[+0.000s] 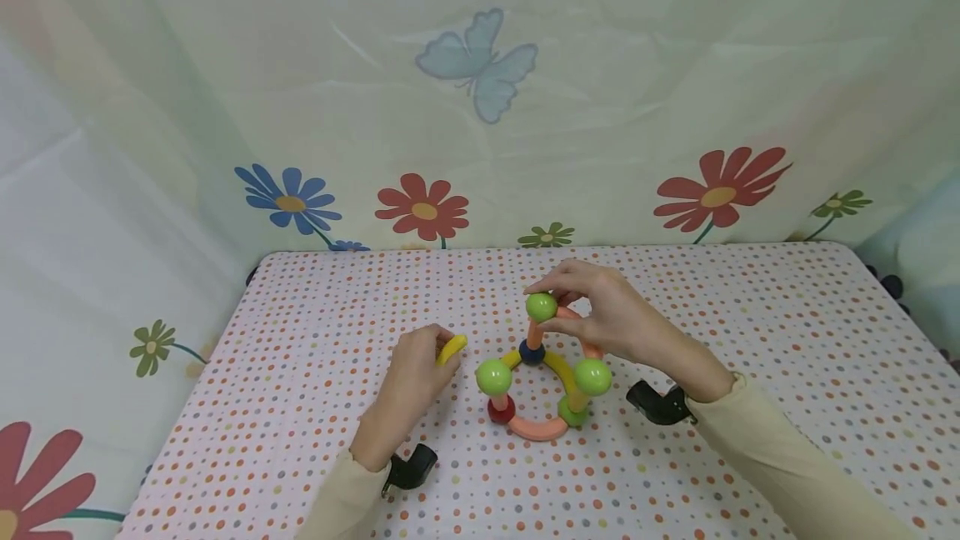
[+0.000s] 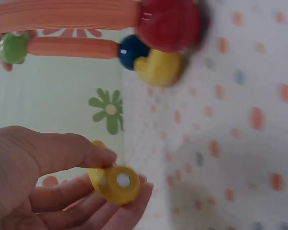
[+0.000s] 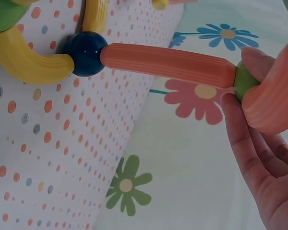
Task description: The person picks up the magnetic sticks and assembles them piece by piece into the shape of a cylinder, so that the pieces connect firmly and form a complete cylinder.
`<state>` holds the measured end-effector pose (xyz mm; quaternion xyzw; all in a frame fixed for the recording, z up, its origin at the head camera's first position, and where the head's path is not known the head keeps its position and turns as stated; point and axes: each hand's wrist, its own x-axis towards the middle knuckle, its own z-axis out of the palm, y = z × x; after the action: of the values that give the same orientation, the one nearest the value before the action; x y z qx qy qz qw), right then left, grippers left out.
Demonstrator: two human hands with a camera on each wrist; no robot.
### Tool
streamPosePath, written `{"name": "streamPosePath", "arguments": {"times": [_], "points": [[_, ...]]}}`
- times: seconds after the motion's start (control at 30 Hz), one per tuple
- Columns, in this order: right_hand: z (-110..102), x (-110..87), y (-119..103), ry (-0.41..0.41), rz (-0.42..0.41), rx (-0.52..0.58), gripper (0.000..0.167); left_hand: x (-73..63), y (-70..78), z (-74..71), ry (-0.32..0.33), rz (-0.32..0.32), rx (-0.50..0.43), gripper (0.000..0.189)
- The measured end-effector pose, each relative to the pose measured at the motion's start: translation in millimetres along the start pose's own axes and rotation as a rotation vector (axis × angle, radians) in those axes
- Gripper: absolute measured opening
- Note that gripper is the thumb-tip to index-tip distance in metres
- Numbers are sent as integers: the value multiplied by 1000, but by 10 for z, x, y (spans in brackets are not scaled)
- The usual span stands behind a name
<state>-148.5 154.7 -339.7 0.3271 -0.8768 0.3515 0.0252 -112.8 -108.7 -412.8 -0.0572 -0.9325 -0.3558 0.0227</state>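
Note:
A magnetic stick-and-ball frame stands on the table. Its base ring joins a navy ball point(image 1: 532, 352), a red ball point(image 1: 501, 410) and a green base ball point(image 1: 572, 412) through curved rods. Upright rods carry a left green ball point(image 1: 494, 377), a right green ball point(image 1: 593, 377) and a back green ball point(image 1: 542, 307). My right hand point(image 1: 611, 315) pinches the back ball, atop a straight orange rod point(image 3: 168, 64). A curved orange rod point(image 3: 273, 108) meets that ball, partly hidden by the hand. Left of the frame, my left hand point(image 1: 415, 367) pinches a curved yellow rod point(image 1: 452, 349), its silvery end tip showing.
A dotted cloth covers the table point(image 1: 300, 407). Behind it hangs a pale curtain point(image 1: 600, 65) printed with flowers and a butterfly. Black wrist cameras are strapped to both forearms, the right one point(image 1: 660, 403) close to the frame's right side.

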Motion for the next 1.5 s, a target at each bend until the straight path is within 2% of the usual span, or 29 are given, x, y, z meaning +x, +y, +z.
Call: {"name": "streamPosePath", "arguments": {"times": [0.2,0.4,0.57,0.7,0.8,0.93,1.03,1.13,1.2,1.27,1.33,1.4,1.5], "points": [[-2,7,3,-12,6,0,38,154,263,-167,-66,10,-173,24],[5,10,8,-14,3,8,39,242,509,-289,-129,47,-208,29],[4,6,11,-20,4,26,39,270,615,-298,-186,34,-216,28],[3,0,26,-16,-2,32,39,278,625,-289,-212,58,-231,27],[-1,-2,32,-12,-8,20,39,295,602,-295,-242,87,-283,26],[-21,-2,-9,-4,-8,-27,39,330,543,-327,-337,63,-416,27],[-56,-10,-122,40,-22,-72,38,357,491,-356,-409,33,-499,31],[-83,-23,-317,101,-122,-113,36,382,449,-380,-461,16,-559,32],[-72,-31,-465,108,-224,-138,35,392,430,-391,-477,12,-589,32],[-32,-40,-599,68,-322,-152,34,400,413,-398,-485,4,-620,33],[33,-52,-685,-5,-387,-160,28,404,399,-400,-489,-6,-650,33],[104,-68,-721,-83,-415,-159,24,405,389,-392,-492,-18,-672,34],[179,-85,-708,-165,-407,-165,19,405,382,-379,-492,-31,-688,33]]}}
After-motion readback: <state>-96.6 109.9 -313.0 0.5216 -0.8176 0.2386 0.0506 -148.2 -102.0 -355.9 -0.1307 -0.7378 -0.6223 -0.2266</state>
